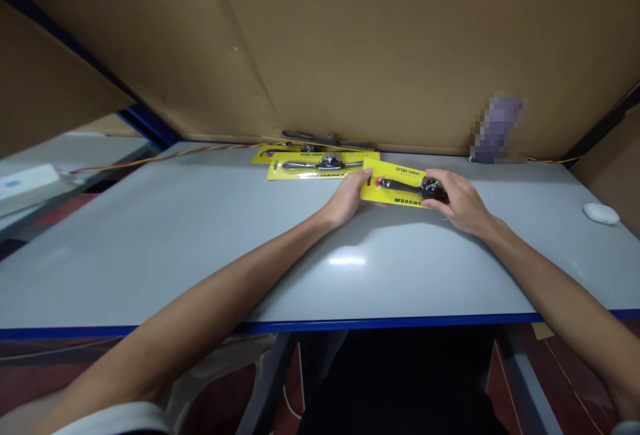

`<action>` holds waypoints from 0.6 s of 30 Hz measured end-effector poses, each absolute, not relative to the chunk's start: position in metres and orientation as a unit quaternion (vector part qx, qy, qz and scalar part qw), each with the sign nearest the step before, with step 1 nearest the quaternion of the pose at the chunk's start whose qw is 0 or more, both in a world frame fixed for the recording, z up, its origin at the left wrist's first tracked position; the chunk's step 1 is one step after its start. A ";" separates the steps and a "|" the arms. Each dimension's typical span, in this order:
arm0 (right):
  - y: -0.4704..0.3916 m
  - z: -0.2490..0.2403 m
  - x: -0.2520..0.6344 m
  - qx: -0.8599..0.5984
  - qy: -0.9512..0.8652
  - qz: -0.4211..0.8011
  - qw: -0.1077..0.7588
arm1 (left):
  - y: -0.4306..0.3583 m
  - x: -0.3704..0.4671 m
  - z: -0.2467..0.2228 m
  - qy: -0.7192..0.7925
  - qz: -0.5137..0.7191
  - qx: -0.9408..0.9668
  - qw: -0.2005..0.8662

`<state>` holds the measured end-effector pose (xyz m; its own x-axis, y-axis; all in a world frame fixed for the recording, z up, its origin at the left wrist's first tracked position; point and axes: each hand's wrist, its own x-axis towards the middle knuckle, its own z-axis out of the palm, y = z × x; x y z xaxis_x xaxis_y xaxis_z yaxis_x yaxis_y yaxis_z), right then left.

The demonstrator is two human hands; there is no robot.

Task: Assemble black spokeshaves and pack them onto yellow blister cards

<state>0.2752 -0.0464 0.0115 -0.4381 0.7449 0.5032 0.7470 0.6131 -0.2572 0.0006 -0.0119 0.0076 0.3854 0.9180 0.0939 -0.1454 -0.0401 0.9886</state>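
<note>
A packaged spokeshave, black on a yellow card marked "SPOKE SHAVE", is held slightly tilted above the table between both hands. My left hand is closed on the card's left end, with the thumb on its front. My right hand grips the right part, its fingers over the tool's black body and hiding that end of the card. Just behind, to the left, lies another packaged spokeshave on its yellow card. A further yellow package is partly covered by it.
The grey table has a blue front edge. Cardboard panels rise behind it. A dark tool lies at the panel's foot. A blurred purple object stands back right, a white case lies right, and a white box with cables is left.
</note>
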 end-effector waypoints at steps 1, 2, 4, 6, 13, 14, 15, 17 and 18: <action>-0.046 0.011 0.274 -0.435 -0.849 -0.007 0.300 | -0.012 0.003 0.008 0.316 0.431 0.527 0.661; -0.046 0.010 0.273 -0.431 -0.850 -0.012 0.303 | -0.012 0.004 0.008 0.298 0.418 0.487 0.706; -0.045 0.009 0.273 -0.429 -0.852 -0.015 0.301 | -0.011 0.005 0.009 0.287 0.397 0.436 0.755; -0.044 0.010 0.274 -0.440 -0.850 -0.014 0.291 | -0.009 0.003 0.010 0.310 0.398 0.411 0.759; -0.041 0.016 0.280 -0.466 -0.844 0.021 0.264 | -0.005 0.006 0.015 0.383 0.418 0.399 0.721; -0.041 0.017 0.280 -0.469 -0.842 0.027 0.265 | -0.004 0.007 0.016 0.382 0.421 0.399 0.719; -0.041 0.017 0.280 -0.472 -0.840 0.030 0.266 | -0.004 0.008 0.016 0.384 0.426 0.397 0.717; -0.041 0.017 0.280 -0.475 -0.838 0.033 0.268 | -0.004 0.010 0.017 0.393 0.436 0.390 0.709; -0.041 0.017 0.280 -0.474 -0.838 0.033 0.267 | -0.004 0.011 0.016 0.399 0.441 0.387 0.704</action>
<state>0.2797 -0.0411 0.0168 -0.4077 0.8129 0.4159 0.7777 0.5478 -0.3085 0.0113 -0.0036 0.0165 0.2918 0.9307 -0.2206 -0.3128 0.3108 0.8976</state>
